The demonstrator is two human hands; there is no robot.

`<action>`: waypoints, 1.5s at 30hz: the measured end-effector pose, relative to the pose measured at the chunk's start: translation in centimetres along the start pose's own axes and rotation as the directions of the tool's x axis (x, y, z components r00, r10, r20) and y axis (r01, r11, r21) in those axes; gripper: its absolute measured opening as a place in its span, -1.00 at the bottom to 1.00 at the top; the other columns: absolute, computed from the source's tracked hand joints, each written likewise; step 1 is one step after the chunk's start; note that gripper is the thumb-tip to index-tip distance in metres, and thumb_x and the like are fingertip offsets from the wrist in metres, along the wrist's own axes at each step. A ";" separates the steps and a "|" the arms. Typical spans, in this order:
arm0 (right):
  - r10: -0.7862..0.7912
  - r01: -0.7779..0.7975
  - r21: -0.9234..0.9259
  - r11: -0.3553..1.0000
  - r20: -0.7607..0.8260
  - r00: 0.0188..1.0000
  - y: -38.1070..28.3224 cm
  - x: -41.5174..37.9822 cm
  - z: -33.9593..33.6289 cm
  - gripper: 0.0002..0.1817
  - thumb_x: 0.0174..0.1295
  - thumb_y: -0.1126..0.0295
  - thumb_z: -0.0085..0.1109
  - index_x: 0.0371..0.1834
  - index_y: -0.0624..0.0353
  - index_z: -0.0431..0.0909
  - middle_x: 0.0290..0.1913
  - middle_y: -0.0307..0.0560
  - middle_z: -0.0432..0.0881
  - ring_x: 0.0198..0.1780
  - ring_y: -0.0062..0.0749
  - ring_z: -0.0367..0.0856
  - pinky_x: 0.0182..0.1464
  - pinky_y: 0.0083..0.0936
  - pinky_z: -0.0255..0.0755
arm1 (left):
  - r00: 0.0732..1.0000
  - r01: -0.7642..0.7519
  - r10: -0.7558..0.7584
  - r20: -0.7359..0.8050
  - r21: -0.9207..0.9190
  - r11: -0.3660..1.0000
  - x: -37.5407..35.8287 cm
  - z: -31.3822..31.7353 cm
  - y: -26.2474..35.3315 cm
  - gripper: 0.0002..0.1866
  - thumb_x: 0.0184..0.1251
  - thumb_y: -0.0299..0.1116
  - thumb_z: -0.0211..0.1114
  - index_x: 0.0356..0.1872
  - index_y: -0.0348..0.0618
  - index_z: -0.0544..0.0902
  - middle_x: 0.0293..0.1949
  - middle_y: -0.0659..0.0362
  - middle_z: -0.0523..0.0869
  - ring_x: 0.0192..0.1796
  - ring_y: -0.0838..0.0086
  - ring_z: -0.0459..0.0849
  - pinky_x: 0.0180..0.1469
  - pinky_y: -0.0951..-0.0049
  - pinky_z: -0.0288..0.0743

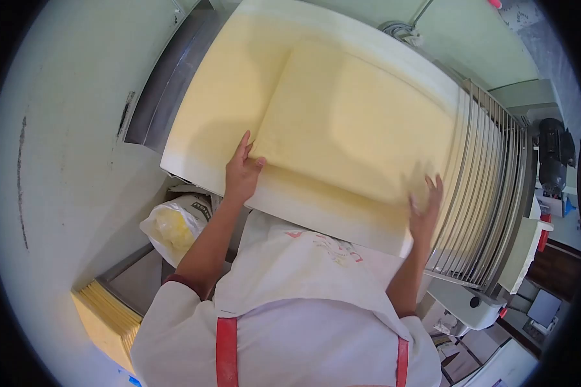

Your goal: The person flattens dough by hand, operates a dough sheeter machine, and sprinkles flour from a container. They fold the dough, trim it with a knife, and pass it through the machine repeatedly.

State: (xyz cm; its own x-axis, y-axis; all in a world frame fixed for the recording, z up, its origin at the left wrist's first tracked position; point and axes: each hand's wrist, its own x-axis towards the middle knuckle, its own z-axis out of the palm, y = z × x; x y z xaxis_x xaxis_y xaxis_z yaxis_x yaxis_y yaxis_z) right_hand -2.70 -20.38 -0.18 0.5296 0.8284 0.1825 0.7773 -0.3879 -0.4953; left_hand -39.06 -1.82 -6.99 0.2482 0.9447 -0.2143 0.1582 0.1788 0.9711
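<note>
A wide slab of pale yellow dough (pixel 361 122) lies flat on the flour-dusted belt (pixel 219 77) of a dough sheeter. At the slab's near left corner is my left hand (pixel 243 171), fingers stretched along the left edge and thumb by the near edge. My right hand (pixel 425 209) is beside the near right corner, palm toward the dough, its fingers spread apart with nothing between them. The white apron (pixel 303 258) I wear comes up to the belt's near edge.
A metal bar guard (pixel 481 193) spans the machine right of the slab. A dark motor (pixel 554 155) sits beyond it. Under the belt at left is a plastic bag (pixel 174 229) with yellow contents. Stacked yellow sheets (pixel 113 316) stand by the wall (pixel 51 161).
</note>
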 end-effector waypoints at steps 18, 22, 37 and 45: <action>0.742 -0.562 0.561 0.608 -0.151 0.653 5.8 -3.8 3.9 -0.55 0.27 0.35 0.25 0.22 0.24 0.52 0.09 -0.07 0.61 0.08 -0.51 0.47 0.12 -0.59 0.31 | 0.722 -0.688 0.330 0.609 0.684 0.243 3.0 15.3 5.3 -0.29 0.43 0.01 -0.02 0.49 -0.13 0.09 0.53 -0.01 0.01 0.57 0.19 -0.08 0.52 0.02 -0.27; 0.605 -0.484 0.447 0.752 -0.176 0.777 6.7 -4.4 2.6 -0.46 0.23 0.36 0.27 0.29 0.22 0.43 0.01 -0.01 0.57 -0.15 -0.45 0.41 -0.09 -0.55 0.32 | 0.727 -0.682 0.271 0.631 0.709 0.181 2.4 15.7 5.1 -0.27 0.41 -0.02 0.04 0.50 -0.13 0.07 0.54 0.01 -0.03 0.58 0.26 -0.16 0.52 -0.01 -0.28; 0.583 -0.530 0.295 0.795 -0.133 0.801 52.3 -23.0 -49.5 -0.48 0.44 0.10 -0.09 0.20 0.34 0.47 0.20 0.06 0.53 0.23 -0.23 0.46 0.29 -0.26 0.29 | 0.795 -0.590 0.242 0.556 0.802 0.095 -4.2 39.1 5.6 -0.28 0.49 -0.01 -0.18 0.50 -0.26 -0.06 0.53 -0.08 -0.07 0.57 0.15 -0.12 0.53 0.10 -0.27; 0.488 -0.333 0.900 0.282 0.164 0.857 63.0 -23.4 -44.2 -0.43 0.46 -0.03 -0.13 0.21 0.27 0.45 0.12 0.01 0.55 0.13 -0.27 0.50 0.24 -0.29 0.35 | 0.810 -0.527 0.399 0.429 0.831 0.177 -16.1 41.1 2.9 -0.35 0.49 -0.08 -0.13 0.47 -0.25 0.06 0.48 -0.08 0.11 0.54 0.15 0.02 0.52 0.12 -0.18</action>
State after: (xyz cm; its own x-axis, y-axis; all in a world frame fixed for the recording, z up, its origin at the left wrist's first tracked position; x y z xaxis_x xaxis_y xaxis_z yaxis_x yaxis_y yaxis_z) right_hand 48.89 -82.08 1.86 0.7779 0.5869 -0.2244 -0.2621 -0.0215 -0.9648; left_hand -3.36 -27.83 -4.98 0.6743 0.7189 0.1690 0.6913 -0.6950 0.1977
